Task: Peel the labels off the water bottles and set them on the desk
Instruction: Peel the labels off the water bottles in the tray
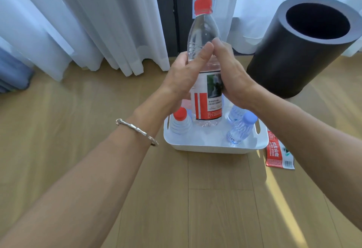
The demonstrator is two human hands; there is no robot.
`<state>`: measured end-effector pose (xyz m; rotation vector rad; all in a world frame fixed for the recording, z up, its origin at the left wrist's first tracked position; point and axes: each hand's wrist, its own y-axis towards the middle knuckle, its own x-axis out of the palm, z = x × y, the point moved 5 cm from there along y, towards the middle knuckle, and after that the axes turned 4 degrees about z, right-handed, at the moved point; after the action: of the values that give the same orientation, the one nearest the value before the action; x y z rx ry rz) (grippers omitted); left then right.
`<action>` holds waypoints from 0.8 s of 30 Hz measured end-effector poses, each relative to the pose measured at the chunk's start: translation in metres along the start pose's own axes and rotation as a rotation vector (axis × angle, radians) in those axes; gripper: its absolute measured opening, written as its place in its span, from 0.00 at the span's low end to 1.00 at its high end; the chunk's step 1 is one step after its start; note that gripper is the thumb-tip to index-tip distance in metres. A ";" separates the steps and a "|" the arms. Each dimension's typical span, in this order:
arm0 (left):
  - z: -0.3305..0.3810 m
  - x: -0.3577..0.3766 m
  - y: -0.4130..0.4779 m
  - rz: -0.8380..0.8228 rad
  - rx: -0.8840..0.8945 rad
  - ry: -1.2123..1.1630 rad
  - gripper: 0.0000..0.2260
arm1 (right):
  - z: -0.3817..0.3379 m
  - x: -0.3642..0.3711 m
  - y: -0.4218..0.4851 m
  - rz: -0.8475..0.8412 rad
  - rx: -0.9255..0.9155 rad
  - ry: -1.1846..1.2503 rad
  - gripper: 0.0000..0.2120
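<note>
A clear water bottle (202, 30) with a red cap is held upright above the white basket (211, 145). Its red and white label (208, 102) is still wrapped round the lower body. My left hand (186, 75) grips the bottle from the left at the shoulder. My right hand (229, 75) closes on it from the right, fingers at the label's upper edge. In the basket stand a red-capped bottle (181, 123) and two blue-capped bottles (242, 128). A peeled red label (278, 154) lies flat on the wooden desk right of the basket.
A tall black cylinder bin (301, 47) stands at the back right. White curtains (94, 22) hang along the back. A silver bracelet (137, 131) is on my left wrist. The wooden surface (195, 208) stretches toward me.
</note>
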<state>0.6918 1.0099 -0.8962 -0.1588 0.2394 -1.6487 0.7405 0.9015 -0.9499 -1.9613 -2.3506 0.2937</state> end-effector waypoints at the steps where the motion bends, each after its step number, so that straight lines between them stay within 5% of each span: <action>1: 0.001 0.004 -0.004 -0.005 -0.012 -0.044 0.32 | 0.016 -0.016 0.012 0.103 -0.084 -0.144 0.27; 4: -0.001 -0.002 -0.002 0.012 -0.025 -0.072 0.33 | 0.015 -0.009 -0.002 0.064 -0.290 -0.305 0.25; 5: -0.002 -0.009 0.000 0.031 -0.014 -0.024 0.35 | -0.009 0.007 -0.022 -0.063 -0.305 -0.281 0.23; 7: -0.009 -0.024 0.007 0.058 0.017 -0.013 0.33 | -0.031 0.006 -0.026 -0.019 -0.087 -0.148 0.21; 11: 0.001 -0.028 0.009 -0.012 0.077 -0.129 0.24 | -0.023 0.002 -0.020 -0.122 -0.063 -0.130 0.11; 18: 0.011 -0.027 0.005 -0.087 0.073 -0.134 0.22 | -0.030 0.003 -0.023 -0.172 -0.130 -0.344 0.05; 24: 0.000 -0.045 0.016 0.127 0.071 -0.063 0.15 | -0.039 -0.018 -0.023 -0.116 -0.137 -0.584 0.05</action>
<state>0.7113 1.0536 -0.8984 -0.1385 0.1398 -1.5213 0.7285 0.8843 -0.9066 -1.9899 -2.8833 0.8147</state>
